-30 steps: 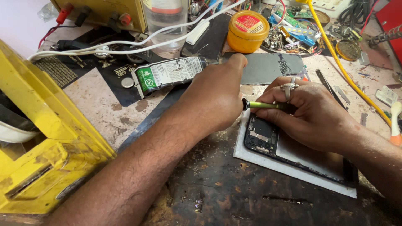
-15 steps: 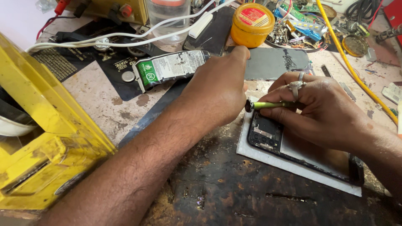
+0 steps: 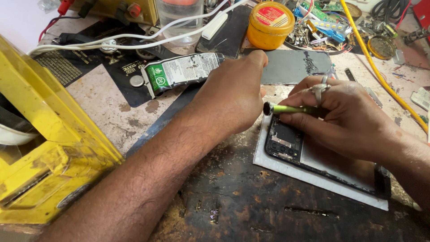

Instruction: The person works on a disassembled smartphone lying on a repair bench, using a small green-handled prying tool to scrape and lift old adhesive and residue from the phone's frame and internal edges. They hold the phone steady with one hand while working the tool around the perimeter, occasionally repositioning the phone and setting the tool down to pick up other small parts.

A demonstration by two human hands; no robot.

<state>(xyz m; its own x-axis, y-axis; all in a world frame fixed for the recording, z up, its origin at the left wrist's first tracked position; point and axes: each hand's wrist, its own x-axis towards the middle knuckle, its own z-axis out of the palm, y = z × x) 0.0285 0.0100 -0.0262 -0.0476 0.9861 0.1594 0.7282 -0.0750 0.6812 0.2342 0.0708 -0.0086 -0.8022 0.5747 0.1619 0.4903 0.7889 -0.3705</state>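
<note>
Right hand pinches a thin green screwdriver over the opened phone (light, stiff, fragile; hold by edges); left hand just left of phone, curled, fingertips on something, probably empty

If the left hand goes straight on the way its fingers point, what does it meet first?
Probably the round yellow tin with the red label: the left hand points up and right across the dark grey flat panel its fingertip seems to touch. Depth is unclear.
</note>
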